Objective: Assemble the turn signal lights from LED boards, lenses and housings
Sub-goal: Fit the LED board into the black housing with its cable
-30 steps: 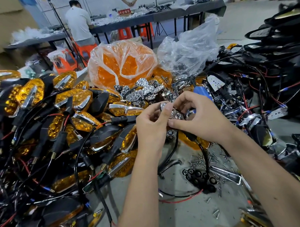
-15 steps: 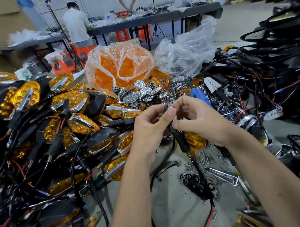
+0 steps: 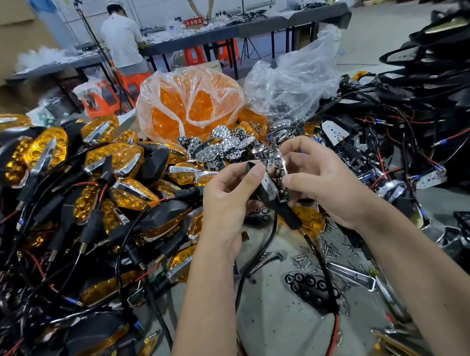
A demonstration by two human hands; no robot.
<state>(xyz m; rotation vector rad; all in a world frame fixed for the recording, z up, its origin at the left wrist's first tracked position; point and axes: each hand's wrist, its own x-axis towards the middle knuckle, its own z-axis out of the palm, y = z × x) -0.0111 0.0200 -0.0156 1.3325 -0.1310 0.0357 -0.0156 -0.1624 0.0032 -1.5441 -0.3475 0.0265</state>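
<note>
Writing: red sign point(image 3: 193, 22) on far table, white characters, too blurred to be read.
Housing point(image 3: 269, 191): black, held above bench point(image 3: 274, 333); long axis slanted, stem end down-right, cable hung below.
Left hand point(image 3: 230, 202): housing gripped.
Right hand point(image 3: 322, 180): chrome reflector point(image 3: 277, 163) pinched against housing.

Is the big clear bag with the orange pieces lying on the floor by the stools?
No, the bag of orange pieces sits up on the table, behind the pile of silver parts.
</note>
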